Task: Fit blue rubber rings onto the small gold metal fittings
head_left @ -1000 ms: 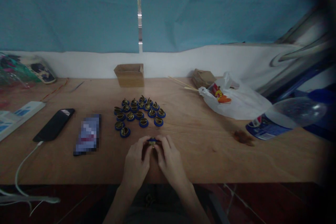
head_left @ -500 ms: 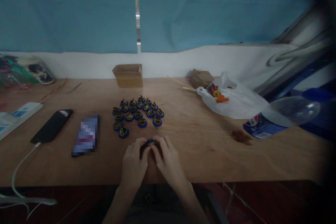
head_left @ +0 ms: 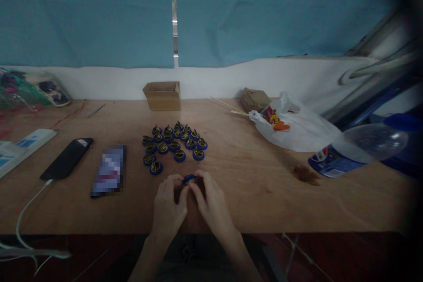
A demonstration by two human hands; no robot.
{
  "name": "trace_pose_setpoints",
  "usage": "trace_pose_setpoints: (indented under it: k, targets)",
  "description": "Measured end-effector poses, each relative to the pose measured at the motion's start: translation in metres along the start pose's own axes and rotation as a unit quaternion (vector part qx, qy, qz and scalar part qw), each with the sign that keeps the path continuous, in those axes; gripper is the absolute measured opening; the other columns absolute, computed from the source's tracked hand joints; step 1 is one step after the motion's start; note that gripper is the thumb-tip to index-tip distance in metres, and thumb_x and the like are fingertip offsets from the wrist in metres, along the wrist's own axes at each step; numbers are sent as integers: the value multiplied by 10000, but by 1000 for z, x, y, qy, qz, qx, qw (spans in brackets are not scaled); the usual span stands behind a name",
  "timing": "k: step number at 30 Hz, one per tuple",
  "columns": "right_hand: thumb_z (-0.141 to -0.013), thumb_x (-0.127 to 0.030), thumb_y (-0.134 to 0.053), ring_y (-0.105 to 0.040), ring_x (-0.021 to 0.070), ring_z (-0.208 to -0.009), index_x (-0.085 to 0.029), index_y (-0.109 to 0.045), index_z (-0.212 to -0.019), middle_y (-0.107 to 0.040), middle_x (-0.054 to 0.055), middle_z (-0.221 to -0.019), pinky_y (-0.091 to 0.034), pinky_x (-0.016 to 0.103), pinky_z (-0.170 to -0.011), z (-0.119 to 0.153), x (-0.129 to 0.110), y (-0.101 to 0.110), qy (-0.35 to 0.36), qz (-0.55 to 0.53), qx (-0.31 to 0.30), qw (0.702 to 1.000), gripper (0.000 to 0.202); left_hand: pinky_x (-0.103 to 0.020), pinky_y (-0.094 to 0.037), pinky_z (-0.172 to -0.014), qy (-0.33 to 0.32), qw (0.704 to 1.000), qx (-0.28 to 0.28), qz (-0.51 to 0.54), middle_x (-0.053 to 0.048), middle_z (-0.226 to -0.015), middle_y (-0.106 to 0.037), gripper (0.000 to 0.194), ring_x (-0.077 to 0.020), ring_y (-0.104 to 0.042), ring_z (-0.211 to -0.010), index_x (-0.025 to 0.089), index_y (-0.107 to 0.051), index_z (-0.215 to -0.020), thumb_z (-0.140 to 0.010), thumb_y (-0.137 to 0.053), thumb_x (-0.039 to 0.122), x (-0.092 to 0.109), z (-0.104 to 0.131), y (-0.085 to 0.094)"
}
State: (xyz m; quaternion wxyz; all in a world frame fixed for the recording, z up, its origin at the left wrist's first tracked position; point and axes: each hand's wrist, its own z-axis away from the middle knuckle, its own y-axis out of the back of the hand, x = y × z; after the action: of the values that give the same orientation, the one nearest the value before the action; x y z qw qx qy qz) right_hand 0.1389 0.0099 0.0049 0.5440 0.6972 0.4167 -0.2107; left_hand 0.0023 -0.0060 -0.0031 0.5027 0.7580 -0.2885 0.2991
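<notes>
Forearms (head_left: 150, 251) slant inward from below, bringing my two hands together just above the near part of the table (head_left: 280, 207). Left hand (head_left: 169, 205) and right hand (head_left: 211, 202) mirror each other, backs up, wrists near the edge, fingers curled forward and thumbs nearly meeting. Both grip one small blue disc (head_left: 189, 180) between fingertips and thumbs, some gold showing on the side nearest me; my fingers hide its ends.

To my left lie two phones: a patterned phone (head_left: 109, 171), and past it a black phone (head_left: 67, 158) with one white cable (head_left: 24, 211) plugged in. To my right are one bottle (head_left: 346, 152) and one brown stain (head_left: 306, 174).

Beyond my fingers, I count nineteen loose discs (head_left: 179, 155), blue with gold tops, though the far ones crowd together. One white bag (head_left: 297, 130) sits farther right. At the back stand one cardboard box (head_left: 164, 99) and one brown packet (head_left: 254, 99), well apart.
</notes>
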Motion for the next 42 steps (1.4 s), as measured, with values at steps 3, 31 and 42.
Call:
trace_pose_setpoints:
  k: [3,31,42]
  targets:
    - [-926,-191,-467,-617,220,-965,-231,-497,-1100,-637,62,-1026,-509,372,-824,0,2,0,8,15,-4,1000,181,-370,-492,-749,-18,1000,-11,2,-43,-876,-649,116,-227,-630,-812,230,-535,-952,-839,-561,232,2,0,2]
    - [-949,-240,-459,-596,213,-1064,-218,-475,-1180,-632,76,-1131,-488,381,-908,1,0,1,-1,11,-25,1000,232,-349,-528,-751,-96,992,75,-32,-42,-885,-659,128,-210,-634,-840,219,-558,-967,-847,-582,183,-6,0,-2]
    - [-948,-215,-441,-639,241,-962,-178,-550,-1135,-678,102,-1048,-541,401,-831,3,-4,2,93,115,24,989,220,-300,-547,-715,-91,993,73,-19,-26,-868,-680,160,-181,-667,-791,218,-575,-978,-848,-545,130,-7,0,-1]
